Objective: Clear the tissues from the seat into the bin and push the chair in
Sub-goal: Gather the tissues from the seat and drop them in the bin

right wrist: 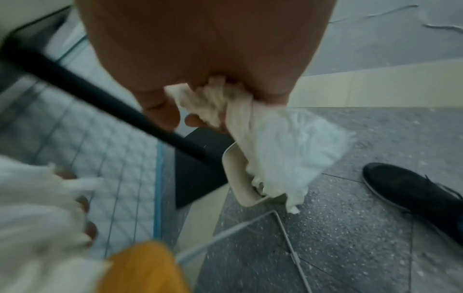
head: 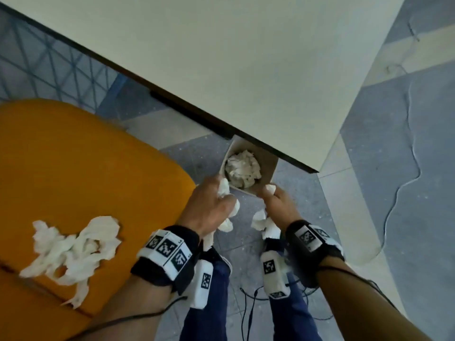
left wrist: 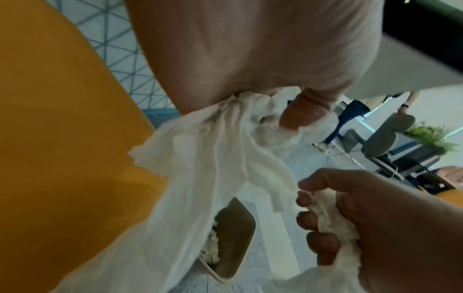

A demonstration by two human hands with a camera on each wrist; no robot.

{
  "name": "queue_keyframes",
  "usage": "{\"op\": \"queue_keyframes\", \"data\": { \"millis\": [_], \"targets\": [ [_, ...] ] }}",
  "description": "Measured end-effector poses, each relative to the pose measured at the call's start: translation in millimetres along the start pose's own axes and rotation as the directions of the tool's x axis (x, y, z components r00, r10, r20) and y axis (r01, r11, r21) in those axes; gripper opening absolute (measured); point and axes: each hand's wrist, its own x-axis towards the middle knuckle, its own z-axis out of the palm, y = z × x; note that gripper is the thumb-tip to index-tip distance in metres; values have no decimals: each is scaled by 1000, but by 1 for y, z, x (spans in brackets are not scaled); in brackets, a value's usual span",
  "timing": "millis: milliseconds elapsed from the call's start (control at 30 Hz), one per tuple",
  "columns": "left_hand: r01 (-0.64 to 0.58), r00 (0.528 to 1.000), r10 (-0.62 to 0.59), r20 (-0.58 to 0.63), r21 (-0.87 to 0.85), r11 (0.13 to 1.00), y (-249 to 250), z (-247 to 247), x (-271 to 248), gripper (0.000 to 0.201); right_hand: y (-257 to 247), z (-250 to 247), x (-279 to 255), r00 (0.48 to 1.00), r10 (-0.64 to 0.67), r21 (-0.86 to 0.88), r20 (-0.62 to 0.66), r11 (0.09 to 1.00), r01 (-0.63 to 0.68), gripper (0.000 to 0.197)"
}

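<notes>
Both hands hover just above the near rim of a small tan bin (head: 267, 168) on the floor under the table edge; crumpled tissues (head: 242, 168) fill it. My left hand (head: 209, 205) grips a bunch of white tissues (left wrist: 213, 150) that hangs below the fist. My right hand (head: 278, 205) grips another bunch of tissues (right wrist: 273, 144), trailing over the bin rim (right wrist: 235, 178). More crumpled tissues (head: 73, 249) lie on the orange chair seat (head: 73, 168) at the left.
A white table (head: 246, 57) with a dark edge overhangs the bin. My blue trouser legs (head: 209, 303) and a black shoe (right wrist: 413, 190) stand on the grey speckled floor. A thin cable (head: 406, 168) snakes across the floor at right. Chair's wire leg (right wrist: 288, 237) is near the bin.
</notes>
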Motion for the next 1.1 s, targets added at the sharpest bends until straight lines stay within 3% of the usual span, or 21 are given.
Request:
{"op": "queue_keyframes", "data": {
  "millis": [33,133,233,433,567,767,900,1100],
  "targets": [
    [6,999,-7,33,11,1000,7,10,11,16,5,-10,7,1000,2,40,14,999,-2,13],
    [59,995,-64,81,59,996,23,39,47,17,21,-36,33,998,-58,102,30,993,55,26],
    [74,996,-81,28,200,977,31,66,80,12,33,-51,63,997,-62,88,51,994,58,35],
    [-40,989,93,-111,409,912,28,116,161,37,47,-64,132,995,-97,106,-6,990,97,32],
    [-5,979,102,-177,477,879,5,138,202,40,63,-59,171,994,-78,92,-74,992,84,39],
    [24,982,82,-167,553,833,-32,159,233,48,89,-41,207,997,-35,68,-63,997,40,54],
    [68,989,18,-149,555,829,-47,163,242,49,91,-25,215,999,42,82,-17,996,-40,59],
    [64,992,0,-123,515,855,-49,160,257,57,83,-17,228,997,42,-3,67,999,-42,65]
  ]
}}
